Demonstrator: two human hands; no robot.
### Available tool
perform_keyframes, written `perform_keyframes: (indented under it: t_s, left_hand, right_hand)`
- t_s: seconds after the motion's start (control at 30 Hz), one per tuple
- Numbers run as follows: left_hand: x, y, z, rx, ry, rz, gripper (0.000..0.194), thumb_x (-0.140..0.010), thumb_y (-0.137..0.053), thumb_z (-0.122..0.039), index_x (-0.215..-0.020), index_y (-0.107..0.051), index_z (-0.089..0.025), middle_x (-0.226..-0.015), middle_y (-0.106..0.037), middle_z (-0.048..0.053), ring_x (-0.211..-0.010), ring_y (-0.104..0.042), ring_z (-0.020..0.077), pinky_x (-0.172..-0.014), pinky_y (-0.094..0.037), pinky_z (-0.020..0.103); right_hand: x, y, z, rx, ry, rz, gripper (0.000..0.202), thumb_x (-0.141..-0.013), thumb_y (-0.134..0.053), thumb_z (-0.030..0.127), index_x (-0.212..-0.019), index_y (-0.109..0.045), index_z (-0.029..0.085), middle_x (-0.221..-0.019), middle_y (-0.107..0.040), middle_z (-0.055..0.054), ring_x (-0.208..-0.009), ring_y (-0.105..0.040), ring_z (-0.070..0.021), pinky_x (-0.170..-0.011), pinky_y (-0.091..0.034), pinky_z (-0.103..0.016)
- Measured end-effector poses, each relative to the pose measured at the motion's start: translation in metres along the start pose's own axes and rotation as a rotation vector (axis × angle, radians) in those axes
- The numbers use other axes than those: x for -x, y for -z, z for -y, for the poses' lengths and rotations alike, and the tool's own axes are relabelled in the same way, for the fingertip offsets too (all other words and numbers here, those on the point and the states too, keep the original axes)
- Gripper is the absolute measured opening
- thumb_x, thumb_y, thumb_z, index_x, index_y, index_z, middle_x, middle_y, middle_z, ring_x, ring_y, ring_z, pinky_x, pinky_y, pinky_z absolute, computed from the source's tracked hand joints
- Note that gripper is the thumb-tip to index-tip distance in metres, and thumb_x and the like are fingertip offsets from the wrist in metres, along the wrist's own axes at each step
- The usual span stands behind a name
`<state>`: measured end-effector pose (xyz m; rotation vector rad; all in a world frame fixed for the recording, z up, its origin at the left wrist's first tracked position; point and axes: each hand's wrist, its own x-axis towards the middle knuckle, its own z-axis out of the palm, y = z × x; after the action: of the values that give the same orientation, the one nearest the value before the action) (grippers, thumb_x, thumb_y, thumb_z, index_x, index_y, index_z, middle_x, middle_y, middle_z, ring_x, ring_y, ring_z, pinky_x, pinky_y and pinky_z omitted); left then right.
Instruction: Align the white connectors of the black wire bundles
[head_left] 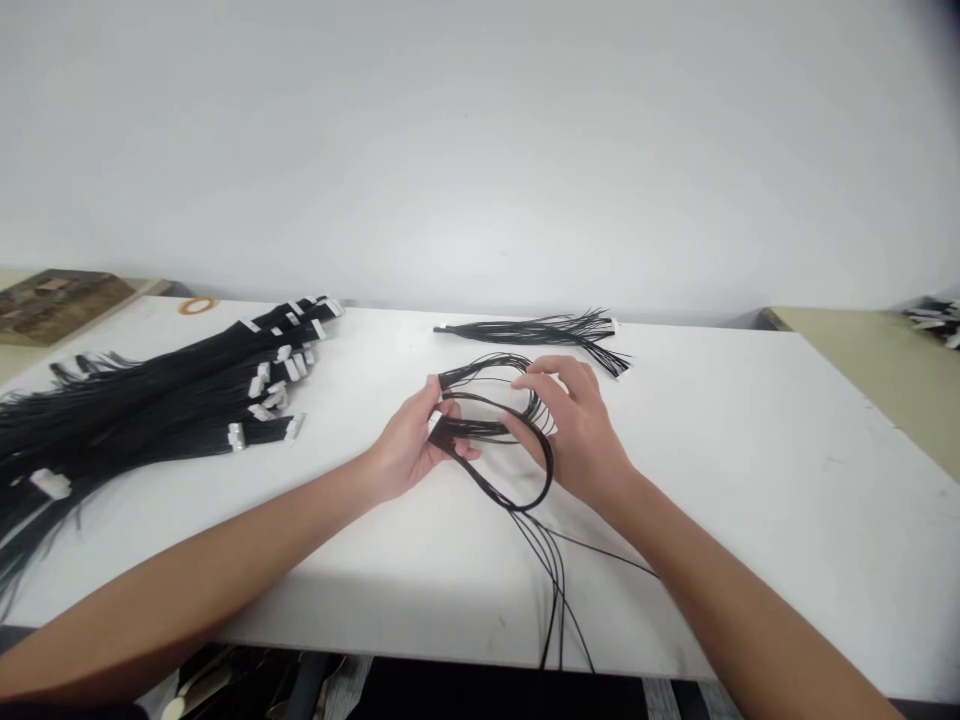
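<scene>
A black wire harness [491,430] is bent into loops above the table in front of me. My left hand [420,440] is closed on its left end, where white connectors [436,422] show beside the thumb and fingers. My right hand [574,430] curves around the right side of the loops, thumb and fingers apart, with wires passing between them. Its fingertips are at the wires; whether they press on any is unclear. Several loose wires [556,570] hang from the harness over the front edge of the table.
A large pile of black wire harnesses [150,400] with white connectors covers the table's left side. Another harness [525,330] lies beyond my hands. An orange ring [198,305] sits at the back left, near a brown box [64,300]. The white table [787,500] meets a pale wall behind.
</scene>
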<state>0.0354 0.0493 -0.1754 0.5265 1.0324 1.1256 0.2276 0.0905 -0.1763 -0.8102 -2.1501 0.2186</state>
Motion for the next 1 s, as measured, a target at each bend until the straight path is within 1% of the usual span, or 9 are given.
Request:
perform_keyframes:
  t_s: [0.07, 0.17, 0.27, 0.33, 0.4, 0.53, 0.67, 0.83, 1.0]
  left_hand:
    - [-0.001, 0.0, -0.001, 0.027, -0.027, -0.024, 0.037, -0.089, -0.039, -0.047, -0.067, -0.042, -0.017, -0.06, -0.045, -0.004, -0.045, -0.052, 0.0109, -0.062, -0.056, 0.038]
    - [-0.002, 0.001, 0.0, 0.045, -0.062, -0.037, 0.038, -0.09, -0.037, -0.047, -0.067, -0.042, -0.017, -0.06, -0.046, -0.003, -0.048, -0.054, 0.0115, -0.061, -0.056, 0.034]
    - [-0.002, 0.0, 0.001, 0.046, -0.074, -0.063, 0.04, -0.09, -0.036, -0.049, -0.067, -0.042, -0.017, -0.058, -0.047, -0.003, -0.051, -0.058, 0.0129, -0.058, -0.054, 0.03]
    - [-0.001, -0.001, 0.001, 0.043, -0.079, -0.095, 0.04, -0.09, -0.036, -0.049, -0.068, -0.043, -0.017, -0.058, -0.047, -0.002, -0.052, -0.059, 0.0134, -0.055, -0.053, 0.028]
    - [-0.001, -0.003, 0.001, 0.042, -0.086, -0.114, 0.039, -0.09, -0.036, -0.049, -0.068, -0.043, -0.017, -0.059, -0.048, -0.002, -0.052, -0.059, 0.0137, -0.054, -0.053, 0.029]
    - [-0.001, -0.003, 0.002, 0.032, -0.103, -0.113, 0.039, -0.088, -0.039, -0.051, -0.068, -0.043, -0.017, -0.06, -0.047, -0.002, -0.052, -0.059, 0.0146, -0.054, -0.053, 0.031]
    - [0.0, -0.003, 0.002, 0.037, -0.099, -0.097, 0.039, -0.087, -0.039, -0.052, -0.069, -0.042, -0.018, -0.061, -0.047, -0.002, -0.053, -0.059, 0.0145, -0.054, -0.054, 0.03]
    - [0.003, -0.008, -0.001, 0.103, -0.074, -0.133, 0.035, -0.089, -0.037, -0.048, -0.072, -0.041, -0.018, -0.063, -0.046, -0.003, -0.053, -0.059, 0.0124, -0.052, -0.053, 0.026]
    - [0.004, -0.009, -0.001, 0.142, -0.068, -0.123, 0.036, -0.088, -0.039, -0.049, -0.071, -0.041, -0.018, -0.063, -0.045, -0.003, -0.057, -0.061, 0.013, -0.056, -0.054, 0.026]
  right_hand:
    - [0.001, 0.0, 0.004, 0.006, -0.063, 0.015, 0.014, -0.083, -0.06, 0.032, -0.084, -0.056, 0.018, -0.089, -0.054, -0.007, -0.081, -0.05, -0.02, -0.074, -0.042, -0.036]
    - [0.001, 0.002, 0.015, -0.104, -0.225, 0.147, 0.025, -0.084, -0.058, 0.032, -0.065, -0.051, 0.018, -0.068, -0.05, -0.001, -0.059, -0.046, -0.0118, -0.056, -0.037, -0.026]
    - [0.001, 0.003, 0.026, -0.194, -0.337, 0.326, 0.026, -0.083, -0.058, 0.033, -0.062, -0.052, 0.019, -0.064, -0.053, 0.002, -0.054, -0.045, -0.009, -0.047, -0.031, -0.022]
    - [0.002, 0.001, 0.031, -0.204, -0.33, 0.405, 0.02, -0.081, -0.06, 0.03, -0.065, -0.055, 0.02, -0.066, -0.056, 0.004, -0.054, -0.045, -0.0084, -0.046, -0.029, -0.021]
    - [0.003, -0.002, 0.034, -0.187, -0.288, 0.444, 0.016, -0.079, -0.062, 0.026, -0.066, -0.055, 0.02, -0.068, -0.057, 0.005, -0.054, -0.044, -0.0077, -0.047, -0.027, -0.02]
    - [0.006, -0.006, 0.036, -0.134, -0.239, 0.468, 0.017, -0.077, -0.063, 0.024, -0.065, -0.052, 0.019, -0.067, -0.057, 0.006, -0.055, -0.045, -0.0076, -0.047, -0.025, -0.02]
    - [0.007, -0.007, 0.037, -0.112, -0.259, 0.462, 0.014, -0.079, -0.06, 0.023, -0.067, -0.054, 0.019, -0.067, -0.058, 0.005, -0.053, -0.043, -0.0073, -0.047, -0.024, -0.02]
    - [0.008, -0.008, 0.037, -0.127, -0.278, 0.468, 0.008, -0.082, -0.055, 0.024, -0.074, -0.058, 0.022, -0.066, -0.059, 0.007, -0.054, -0.044, -0.0077, -0.048, -0.027, -0.02]
    - [0.008, -0.008, 0.04, -0.14, -0.289, 0.45, 0.006, -0.083, -0.055, 0.026, -0.08, -0.059, 0.024, -0.065, -0.059, 0.008, -0.051, -0.043, -0.0071, -0.047, -0.027, -0.02]
